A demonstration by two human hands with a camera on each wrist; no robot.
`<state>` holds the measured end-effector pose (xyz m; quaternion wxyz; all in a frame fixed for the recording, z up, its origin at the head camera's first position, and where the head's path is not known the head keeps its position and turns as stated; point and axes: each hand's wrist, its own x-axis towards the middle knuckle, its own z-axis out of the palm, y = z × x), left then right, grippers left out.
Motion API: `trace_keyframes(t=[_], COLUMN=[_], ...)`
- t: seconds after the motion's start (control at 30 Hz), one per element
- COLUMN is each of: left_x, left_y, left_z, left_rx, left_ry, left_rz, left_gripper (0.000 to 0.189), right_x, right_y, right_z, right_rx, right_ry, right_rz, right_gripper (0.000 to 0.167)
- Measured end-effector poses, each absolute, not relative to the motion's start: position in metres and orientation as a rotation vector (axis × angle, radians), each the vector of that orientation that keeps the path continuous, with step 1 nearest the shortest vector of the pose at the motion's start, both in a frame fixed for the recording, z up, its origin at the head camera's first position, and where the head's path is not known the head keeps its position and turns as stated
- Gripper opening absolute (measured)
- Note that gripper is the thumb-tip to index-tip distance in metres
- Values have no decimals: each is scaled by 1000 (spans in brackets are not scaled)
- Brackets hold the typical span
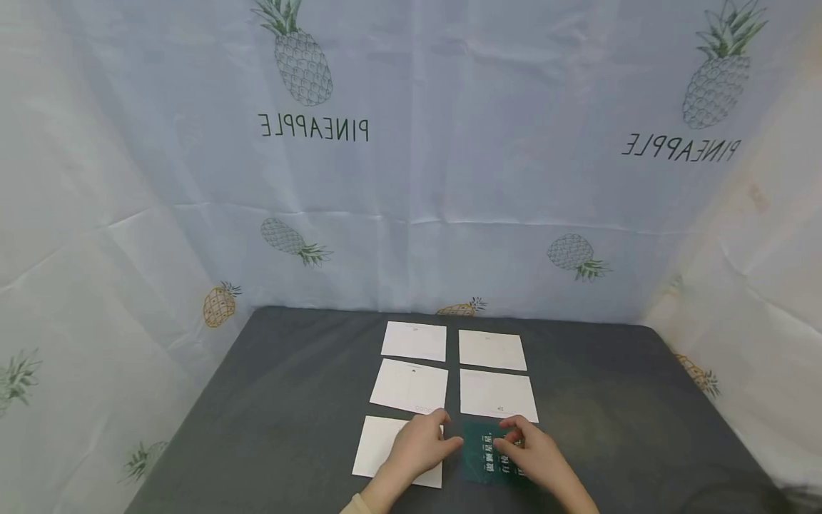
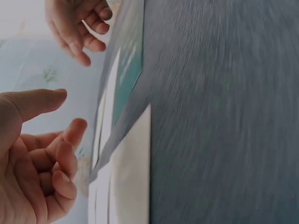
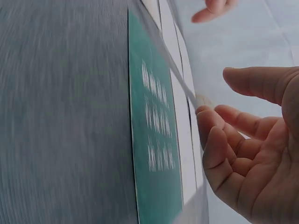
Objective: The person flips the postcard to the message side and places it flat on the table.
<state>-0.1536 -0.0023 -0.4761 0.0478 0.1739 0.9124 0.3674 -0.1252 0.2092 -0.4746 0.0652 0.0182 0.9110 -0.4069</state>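
Observation:
A green card (image 1: 475,453) with white printed characters lies flat at the near end of the right column of cards. Over its right part hovers my right hand (image 1: 536,457), its fingers loosely bent and nothing visible between them. My left hand (image 1: 417,446) is above the nearest white card (image 1: 370,453) in the left column, covering part of it. In the left wrist view, the left hand (image 2: 37,163) has its thumb apart from its loosely curled fingers and holds nothing. The right wrist view shows the right hand (image 3: 257,154) beside the green card (image 3: 154,140), thumb raised away from the fingers.
Beyond the hands, white cards lie in two columns: a far left card (image 1: 414,341), a middle left card (image 1: 407,385), a far right card (image 1: 491,350) and another right card (image 1: 497,395). The dark table (image 1: 270,414) meets a pineapple-printed curtain (image 1: 437,164) at the back.

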Motion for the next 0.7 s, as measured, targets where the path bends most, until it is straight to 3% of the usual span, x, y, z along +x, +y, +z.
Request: trace_keyframes(t=[0.23,0.53,0.7], left_x=[-149,-149,-148], left_y=[22,34,35], left_z=[-488,-495,-494], left_rx=[522,500,480], left_ry=[2712,2660,2572], left_rz=[1251,1232,1280], left_gripper=[38,61,73], right_x=[-122,-116,-114], right_y=[242,269,272], right_z=[-481,-489,-488], right_rx=[307,392,444], right_ry=[2776,2719,2619], right_rz=[-1075,-1040,-1162], right_gripper=[48,72,77])
